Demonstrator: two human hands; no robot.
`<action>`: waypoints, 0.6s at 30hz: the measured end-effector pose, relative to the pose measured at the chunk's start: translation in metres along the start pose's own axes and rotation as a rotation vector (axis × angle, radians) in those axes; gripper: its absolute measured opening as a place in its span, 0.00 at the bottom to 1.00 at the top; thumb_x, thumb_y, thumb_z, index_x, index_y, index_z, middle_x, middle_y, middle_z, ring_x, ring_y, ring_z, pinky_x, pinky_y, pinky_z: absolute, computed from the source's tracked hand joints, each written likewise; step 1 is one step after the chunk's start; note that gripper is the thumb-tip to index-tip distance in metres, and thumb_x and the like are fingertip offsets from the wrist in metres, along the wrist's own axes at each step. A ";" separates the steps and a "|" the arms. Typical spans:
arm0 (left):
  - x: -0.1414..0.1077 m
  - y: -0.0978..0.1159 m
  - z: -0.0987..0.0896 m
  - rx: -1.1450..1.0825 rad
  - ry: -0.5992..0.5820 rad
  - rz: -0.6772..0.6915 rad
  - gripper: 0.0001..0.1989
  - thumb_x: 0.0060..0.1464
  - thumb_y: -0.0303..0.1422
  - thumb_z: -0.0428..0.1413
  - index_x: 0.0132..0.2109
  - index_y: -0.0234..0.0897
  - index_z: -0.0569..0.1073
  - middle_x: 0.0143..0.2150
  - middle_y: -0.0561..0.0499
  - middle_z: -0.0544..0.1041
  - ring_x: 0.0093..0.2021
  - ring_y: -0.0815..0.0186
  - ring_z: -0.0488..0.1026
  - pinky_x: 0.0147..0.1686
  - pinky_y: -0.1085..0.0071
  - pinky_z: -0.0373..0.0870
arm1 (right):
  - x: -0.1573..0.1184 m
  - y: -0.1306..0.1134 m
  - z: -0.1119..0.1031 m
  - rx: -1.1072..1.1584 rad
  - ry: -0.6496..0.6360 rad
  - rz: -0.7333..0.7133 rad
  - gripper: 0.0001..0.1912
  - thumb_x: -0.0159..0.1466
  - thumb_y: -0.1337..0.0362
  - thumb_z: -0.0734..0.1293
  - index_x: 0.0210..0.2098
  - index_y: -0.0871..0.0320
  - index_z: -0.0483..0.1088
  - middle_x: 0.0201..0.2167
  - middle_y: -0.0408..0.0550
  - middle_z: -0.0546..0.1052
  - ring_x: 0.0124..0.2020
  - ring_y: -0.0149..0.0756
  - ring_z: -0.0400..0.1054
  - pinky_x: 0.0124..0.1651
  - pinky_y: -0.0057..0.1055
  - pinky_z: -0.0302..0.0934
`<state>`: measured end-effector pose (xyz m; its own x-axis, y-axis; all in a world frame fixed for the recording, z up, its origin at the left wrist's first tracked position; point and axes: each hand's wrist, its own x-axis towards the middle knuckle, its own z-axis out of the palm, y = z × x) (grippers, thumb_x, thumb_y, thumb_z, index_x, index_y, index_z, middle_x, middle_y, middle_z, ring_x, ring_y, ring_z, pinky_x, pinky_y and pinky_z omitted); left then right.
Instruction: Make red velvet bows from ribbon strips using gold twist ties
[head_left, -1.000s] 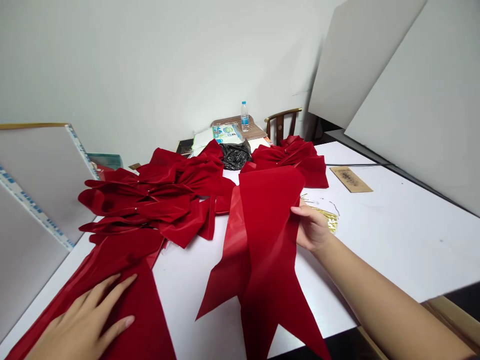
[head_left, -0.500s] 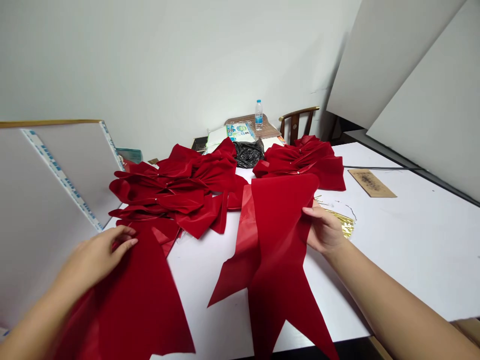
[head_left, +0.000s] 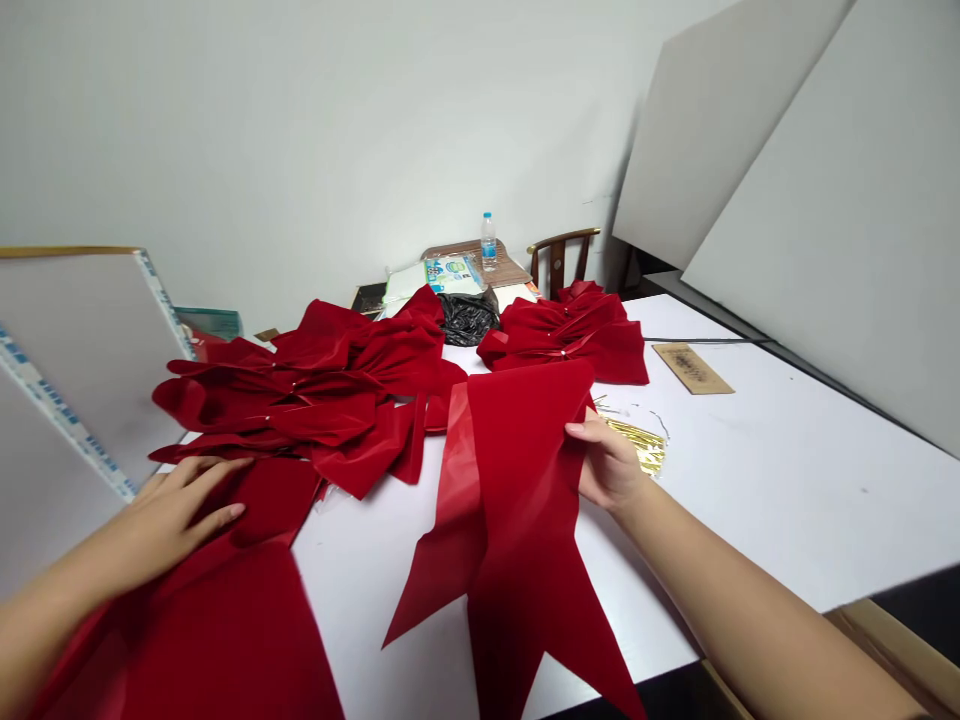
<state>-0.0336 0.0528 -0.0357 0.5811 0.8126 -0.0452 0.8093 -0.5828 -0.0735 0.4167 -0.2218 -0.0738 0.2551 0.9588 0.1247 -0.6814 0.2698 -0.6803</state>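
Observation:
A long red velvet ribbon point(head_left: 517, 520) with notched tails lies across the white table, and my right hand point(head_left: 609, 465) grips its right edge. My left hand point(head_left: 169, 510) rests flat on a second red velvet ribbon point(head_left: 187, 640), its fingers spread and close to a heap of large red velvet bows point(head_left: 300, 400). Another red bow point(head_left: 570, 335) sits beyond the first ribbon. Gold twist ties point(head_left: 637, 445) lie just past my right hand, partly hidden by it.
The white table point(head_left: 787, 480) runs toward a black plastic bag point(head_left: 469, 320), a water bottle point(head_left: 489, 240) and papers. A brown card point(head_left: 691, 368) and a dark cable lie at the right. Large white boards point(head_left: 825, 200) lean on both sides, and a wooden chair point(head_left: 559, 262) stands behind.
My left hand has moved up the second ribbon toward the bows and now lies flat on it. My right hand keeps its hold on the first ribbon.

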 end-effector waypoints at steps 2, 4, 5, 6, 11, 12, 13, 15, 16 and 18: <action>0.010 -0.003 0.006 0.028 0.025 0.066 0.36 0.61 0.53 0.46 0.67 0.36 0.70 0.60 0.38 0.72 0.56 0.47 0.71 0.59 0.54 0.65 | 0.001 0.001 0.000 -0.001 -0.020 0.006 0.20 0.53 0.64 0.73 0.47 0.55 0.78 0.45 0.47 0.83 0.46 0.40 0.78 0.55 0.38 0.74; 0.018 0.003 0.007 0.051 0.035 0.111 0.31 0.61 0.51 0.47 0.64 0.41 0.74 0.57 0.41 0.74 0.53 0.49 0.70 0.57 0.56 0.65 | 0.002 0.002 -0.001 -0.016 -0.024 0.004 0.20 0.53 0.64 0.73 0.46 0.56 0.78 0.45 0.48 0.83 0.45 0.42 0.78 0.56 0.41 0.73; 0.021 0.009 0.006 0.066 0.047 0.116 0.29 0.62 0.50 0.47 0.61 0.43 0.76 0.54 0.42 0.75 0.51 0.50 0.70 0.55 0.58 0.66 | 0.002 0.002 -0.001 -0.027 -0.020 0.001 0.19 0.54 0.63 0.72 0.46 0.56 0.78 0.45 0.48 0.83 0.45 0.43 0.78 0.56 0.42 0.73; 0.022 0.017 0.004 0.081 0.066 0.117 0.27 0.62 0.49 0.47 0.59 0.45 0.78 0.52 0.43 0.75 0.49 0.51 0.70 0.52 0.60 0.66 | 0.002 0.002 -0.001 -0.037 -0.013 -0.003 0.19 0.54 0.63 0.72 0.46 0.56 0.77 0.45 0.48 0.83 0.45 0.44 0.78 0.56 0.43 0.73; 0.020 0.053 -0.003 0.095 0.163 0.133 0.21 0.63 0.44 0.47 0.51 0.45 0.81 0.49 0.43 0.75 0.48 0.52 0.69 0.46 0.63 0.64 | 0.002 0.003 -0.004 -0.062 -0.009 -0.006 0.18 0.54 0.62 0.72 0.45 0.56 0.77 0.45 0.49 0.82 0.47 0.45 0.78 0.59 0.44 0.71; 0.020 0.056 -0.005 0.079 0.164 0.132 0.20 0.62 0.44 0.48 0.49 0.44 0.81 0.49 0.43 0.76 0.48 0.51 0.69 0.45 0.63 0.64 | 0.002 0.003 -0.004 -0.069 -0.012 -0.005 0.18 0.54 0.62 0.72 0.45 0.56 0.77 0.45 0.49 0.82 0.48 0.46 0.78 0.60 0.46 0.71; 0.019 0.057 -0.007 0.055 0.167 0.128 0.19 0.62 0.44 0.48 0.45 0.44 0.81 0.48 0.43 0.76 0.48 0.51 0.69 0.45 0.63 0.64 | 0.002 0.003 -0.004 -0.075 -0.013 -0.003 0.18 0.54 0.62 0.72 0.45 0.56 0.76 0.46 0.50 0.82 0.49 0.47 0.78 0.61 0.47 0.70; 0.018 0.054 -0.011 -0.011 0.189 0.123 0.18 0.61 0.44 0.47 0.39 0.42 0.79 0.46 0.45 0.78 0.46 0.53 0.70 0.45 0.64 0.64 | 0.002 0.003 -0.004 -0.077 -0.011 -0.001 0.19 0.54 0.62 0.72 0.46 0.56 0.76 0.46 0.50 0.82 0.50 0.48 0.78 0.61 0.48 0.70; 0.018 0.050 -0.013 -0.051 0.211 0.127 0.17 0.61 0.44 0.47 0.38 0.42 0.78 0.44 0.45 0.78 0.45 0.53 0.71 0.46 0.64 0.65 | 0.003 0.003 -0.004 -0.070 -0.011 0.002 0.19 0.54 0.62 0.72 0.46 0.56 0.76 0.46 0.50 0.82 0.49 0.47 0.78 0.61 0.47 0.70; 0.015 0.039 -0.018 -0.134 0.259 0.149 0.17 0.62 0.45 0.46 0.37 0.42 0.76 0.44 0.46 0.80 0.47 0.55 0.73 0.51 0.64 0.66 | 0.002 0.003 -0.003 -0.047 -0.011 0.008 0.19 0.53 0.63 0.73 0.45 0.56 0.77 0.45 0.48 0.83 0.47 0.45 0.78 0.59 0.45 0.71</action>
<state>0.0083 0.0423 -0.0217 0.6827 0.6995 0.2110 0.7077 -0.7049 0.0470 0.4173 -0.2189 -0.0777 0.2421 0.9619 0.1272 -0.6504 0.2582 -0.7144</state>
